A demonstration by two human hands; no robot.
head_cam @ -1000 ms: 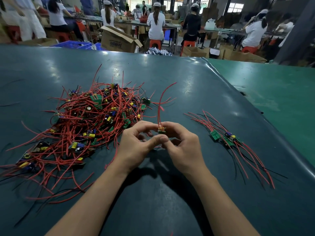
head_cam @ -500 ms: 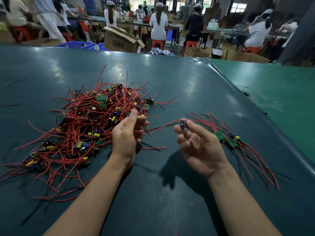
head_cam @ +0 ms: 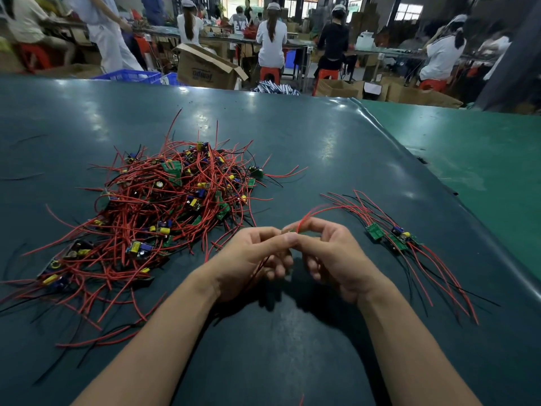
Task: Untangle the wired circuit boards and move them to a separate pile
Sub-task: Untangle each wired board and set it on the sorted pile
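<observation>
Both hands meet over the middle of the dark green bench [head_cam: 292, 136], fingertips nearly touching. The left hand [head_cam: 251, 259] has its thumb and forefinger pressed together on red wire [head_cam: 304, 219], its other fingers curled beneath, with a dark lead trailing down past the palm. The right hand [head_cam: 330, 256] pinches the same bundle from the other side — the red strands arc up and away from between the two hands toward the right. A little green shows at the pinch, but whether it is a board cannot be told; that spot is blurred.

The tangled pile [head_cam: 164, 200] of wired circuit boards lies to the left of the hands, a dense heap of red leads with a few black ones, green boards and yellow and blue parts poking through it. Loose ends spread out over the bench on all sides, some reaching near the left forearm.

The separate pile [head_cam: 389, 235] lies to the right of the right hand, well apart from the tangle — a few small green boards side by side, their red and black wires fanned out toward the bench's near right edge.

Beyond the bench's far edge stand a cardboard box [head_cam: 205, 68] and a blue crate [head_cam: 128, 76], and seated people work with their backs turned.
</observation>
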